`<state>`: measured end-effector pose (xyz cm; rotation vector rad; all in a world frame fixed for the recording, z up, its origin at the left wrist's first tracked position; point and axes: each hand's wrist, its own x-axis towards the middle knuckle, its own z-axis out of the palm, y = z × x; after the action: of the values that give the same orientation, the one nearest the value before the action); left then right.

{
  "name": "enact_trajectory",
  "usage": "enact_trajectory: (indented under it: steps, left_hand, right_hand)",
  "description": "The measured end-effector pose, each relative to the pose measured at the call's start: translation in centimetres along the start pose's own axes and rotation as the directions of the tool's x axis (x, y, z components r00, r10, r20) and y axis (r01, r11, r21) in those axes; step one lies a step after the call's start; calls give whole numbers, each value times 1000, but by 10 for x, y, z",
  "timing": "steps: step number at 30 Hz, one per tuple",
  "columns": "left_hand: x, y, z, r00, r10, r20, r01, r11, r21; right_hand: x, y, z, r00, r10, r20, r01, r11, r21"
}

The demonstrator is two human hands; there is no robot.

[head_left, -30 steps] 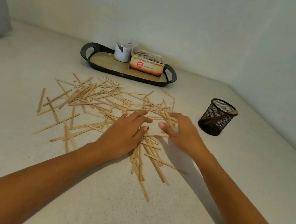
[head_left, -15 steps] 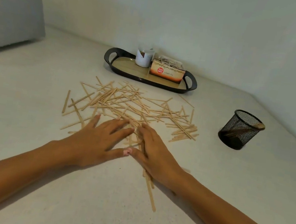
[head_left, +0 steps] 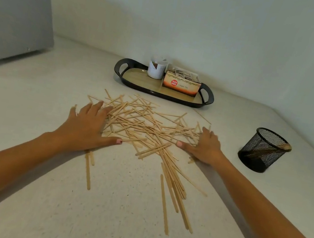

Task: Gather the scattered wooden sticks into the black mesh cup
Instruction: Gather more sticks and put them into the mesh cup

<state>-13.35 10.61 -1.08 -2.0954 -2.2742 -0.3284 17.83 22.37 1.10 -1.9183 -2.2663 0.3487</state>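
Several thin wooden sticks (head_left: 144,127) lie in a loose heap on the pale counter, with a strand of them trailing toward me. My left hand (head_left: 87,126) lies flat with spread fingers on the heap's left edge. At the right edge my right hand (head_left: 205,145) rests flat too, fingers over stick ends. The black mesh cup (head_left: 263,150) stands to the right of that hand, apart from it, with a stick or two leaning inside.
A black oval tray (head_left: 136,85) sits behind the heap near the wall, carrying a white jar (head_left: 156,69) and an orange tea box (head_left: 181,83). A grey block (head_left: 14,14) stands at the far left. Walls close the back and right.
Both hands were side by side at the heap's near middle; they have spread apart to its left and right edges. The sticks are bunched closer together.
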Motion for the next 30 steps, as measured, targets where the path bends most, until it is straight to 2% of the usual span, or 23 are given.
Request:
enact_trajectory:
  steps: [2,4,9,15,21,25,30]
  left_hand:
    - [8,0,0,998,-52,18,52,998,-18]
    - [16,3,0,997,-69,32,70,996,-48]
    - [31,13,3,997,72,-31,-77,980,-184]
    - [50,29,6,986,162,-47,-168,943,-287]
    - [57,40,12,978,180,-108,-203,940,-273]
    - [52,47,21,956,227,-186,-256,955,-151]
    - [44,53,9,922,323,-214,-335,942,-22]
  right_hand:
    - [11,0,-4,998,34,49,-35,999,19]
    - [19,-5,-6,996,-19,82,14,998,67]
    - [27,-29,0,972,-196,127,168,965,202]
    - [15,-54,8,916,-400,30,389,904,177]
    - [-2,-68,11,844,-537,-9,528,827,192]
    - [-8,-74,5,834,-552,-13,550,829,101]
    - [-14,-76,-6,816,-550,-176,569,819,78]
